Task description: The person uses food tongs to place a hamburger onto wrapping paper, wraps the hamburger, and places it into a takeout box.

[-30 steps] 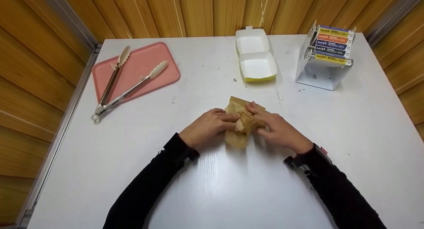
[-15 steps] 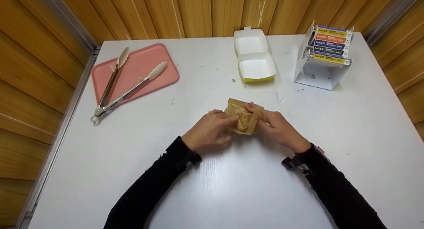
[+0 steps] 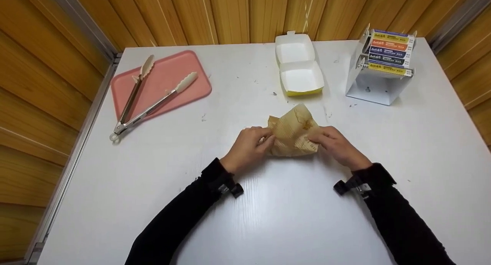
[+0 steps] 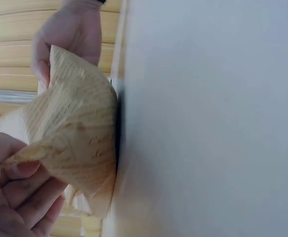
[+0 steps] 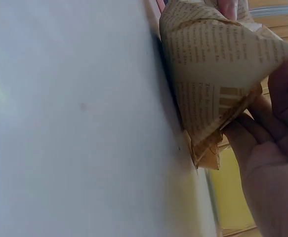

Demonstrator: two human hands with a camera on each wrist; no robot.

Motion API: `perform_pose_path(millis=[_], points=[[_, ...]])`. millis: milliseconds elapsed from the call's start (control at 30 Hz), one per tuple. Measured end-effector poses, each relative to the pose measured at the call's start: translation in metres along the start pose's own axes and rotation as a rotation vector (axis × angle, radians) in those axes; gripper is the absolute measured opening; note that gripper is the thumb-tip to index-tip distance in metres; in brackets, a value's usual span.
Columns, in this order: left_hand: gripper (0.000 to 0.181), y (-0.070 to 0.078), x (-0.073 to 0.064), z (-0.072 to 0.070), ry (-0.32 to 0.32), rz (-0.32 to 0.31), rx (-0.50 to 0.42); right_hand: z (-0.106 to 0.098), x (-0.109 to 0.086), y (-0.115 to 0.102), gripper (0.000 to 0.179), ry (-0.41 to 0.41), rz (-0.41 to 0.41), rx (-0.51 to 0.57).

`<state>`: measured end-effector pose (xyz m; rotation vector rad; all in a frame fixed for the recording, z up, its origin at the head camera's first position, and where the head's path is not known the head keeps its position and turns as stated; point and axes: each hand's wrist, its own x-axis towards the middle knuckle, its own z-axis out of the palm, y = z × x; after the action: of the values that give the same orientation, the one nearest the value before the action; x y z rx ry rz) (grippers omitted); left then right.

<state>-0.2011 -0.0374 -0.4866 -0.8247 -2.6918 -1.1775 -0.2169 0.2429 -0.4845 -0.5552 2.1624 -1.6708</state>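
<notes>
A brown sheet of food wrapping paper (image 3: 289, 140), printed like newsprint, lies folded into a bulging packet at the middle of the white table (image 3: 245, 226). Whatever is inside it is hidden. My left hand (image 3: 249, 148) pinches a corner on its left side; in the left wrist view thumb and fingers close on that pointed paper corner (image 4: 27, 154). On the other side my right hand (image 3: 339, 148) pinches the right edge, its fingertips partly behind the paper in the right wrist view. One flap stands up toward the far side of the packet.
An open white carton (image 3: 301, 77) with a yellow outside stands behind the packet. Metal tongs (image 3: 149, 107) lie spread across a pink tray (image 3: 168, 73) at the back left. At the back right is a white rack (image 3: 378, 90) holding several coloured boxes (image 3: 389, 52).
The near part of the paper has been folded up over the packet, covering its top. My hands have moved apart, from the middle of the paper out to its left and right sides.
</notes>
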Motion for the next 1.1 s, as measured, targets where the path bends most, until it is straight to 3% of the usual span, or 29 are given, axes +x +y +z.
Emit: perform_pose_path(millis=[233,400,667,767,900,1100], points=[[0.019,0.003,-0.001,0.010,0.124,-0.009,-0.046,0.004,0.004,0.004,0.024,0.114,-0.008,0.100],[0.002,0.004,-0.002,0.016,0.158,0.007,-0.046,0.013,0.008,0.005,0.027,0.244,-0.044,0.111],[0.033,0.005,-0.004,0.025,0.140,-0.026,-0.107,0.017,0.010,0.006,0.017,0.428,-0.015,0.110],[0.040,0.009,-0.002,0.028,0.125,-0.077,-0.100,0.017,0.008,0.004,0.006,0.436,-0.040,0.041],[0.037,0.015,0.000,0.030,0.102,-0.125,-0.041,0.020,0.003,-0.003,0.037,0.401,-0.092,-0.155],[0.032,0.014,0.001,0.028,0.111,-0.081,0.102,0.030,0.000,-0.008,0.052,0.295,-0.157,-0.393]])
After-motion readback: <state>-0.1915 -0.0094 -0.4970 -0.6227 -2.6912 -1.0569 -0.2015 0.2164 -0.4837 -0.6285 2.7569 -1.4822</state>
